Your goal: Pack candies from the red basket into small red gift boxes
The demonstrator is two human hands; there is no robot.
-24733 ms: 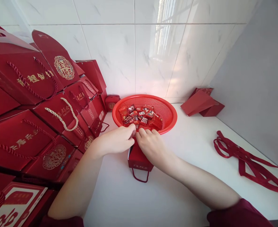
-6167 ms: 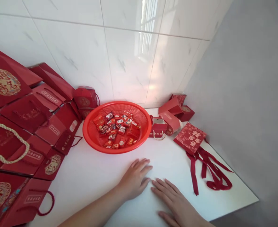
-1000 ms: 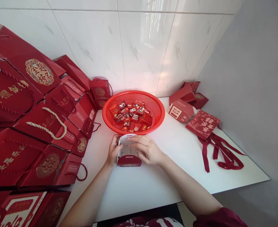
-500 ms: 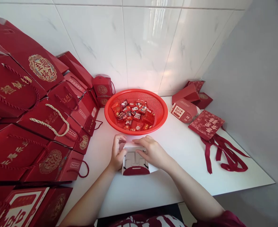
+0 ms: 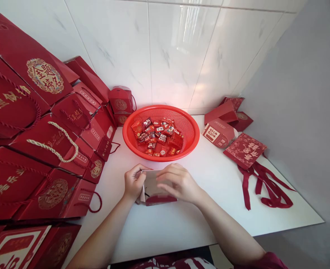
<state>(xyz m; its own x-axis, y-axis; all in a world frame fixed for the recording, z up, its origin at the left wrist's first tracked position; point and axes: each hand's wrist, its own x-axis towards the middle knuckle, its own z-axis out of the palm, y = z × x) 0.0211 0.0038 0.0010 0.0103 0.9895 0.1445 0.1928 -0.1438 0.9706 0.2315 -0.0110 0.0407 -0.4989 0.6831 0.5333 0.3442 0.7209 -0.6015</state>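
A small white-lined gift box lies on the white table, its top open towards me and a dark red panel along its near edge. My left hand is closed around the box's left wall, thumb on the inner side. Over the right part of the box hovers my right hand; its thumb and fingers are apart with nothing visible between them, and it hides that side of the box. Just beyond both hands, a red plastic basket holds several red-wrapped candies.
Red gift boxes with rope handles are stacked high along the left. At the right lie a patterned red box, a pink-red box and dark red ribbons. A tiled wall closes off the back.
The inner flaps that showed inside the box are no longer visible, and its inside looks more open. My right hand has lifted off the far edge, while my left hand still grips the left side.
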